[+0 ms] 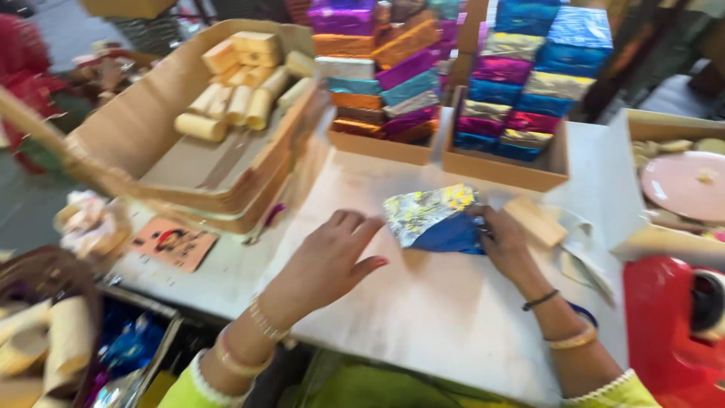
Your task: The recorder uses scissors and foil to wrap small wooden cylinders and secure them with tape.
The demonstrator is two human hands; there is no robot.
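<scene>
At a white worktop [423, 317], the right hand [504, 243] pinches the edge of a shiny blue-and-silver foil sheet [434, 219] lying at the worktop's centre, a pale wooden block [535, 221] just beside it. The left hand [328, 261] rests flat nearby, fingers [361, 227] spread, holding nothing. Stacks of foil-wrapped boxes [521, 83] fill cardboard trays [502, 170] behind.

**Single head view, looking down and forward**

One head-worn camera, tilted down over the white paper-covered worktable [423, 302], close above both hands. Faces the stacks of shiny foil-wrapped blocks [468, 83] at the far edge. Frame slightly motion-blurred.
</scene>
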